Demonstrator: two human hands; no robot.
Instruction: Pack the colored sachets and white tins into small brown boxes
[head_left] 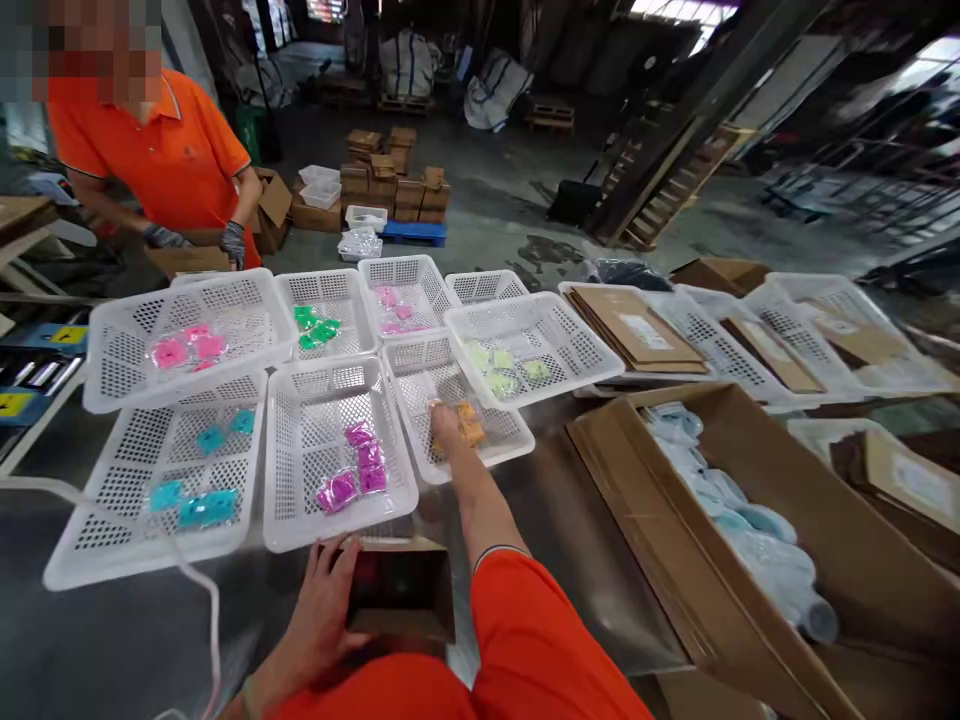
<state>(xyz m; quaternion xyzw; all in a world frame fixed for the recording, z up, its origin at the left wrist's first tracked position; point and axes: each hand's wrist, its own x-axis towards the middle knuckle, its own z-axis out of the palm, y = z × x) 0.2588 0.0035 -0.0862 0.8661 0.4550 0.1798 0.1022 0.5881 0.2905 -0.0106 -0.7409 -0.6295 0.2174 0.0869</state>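
Left hand clasps a box; right hand, arm outstretched, meets orange packets, grip unclear.

Baskets stood in rows on a table, packets lay in most, a carton sat before them, a larger box stood to their right, stacked boxes stood well behind.

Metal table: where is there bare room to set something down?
One patch of table lies between the right forearm, the basket of orange packets and the large carton. Another is left of the left hand, below the basket of blue packets, crossed by a white cable. Crowded: farther back, where baskets overlap.
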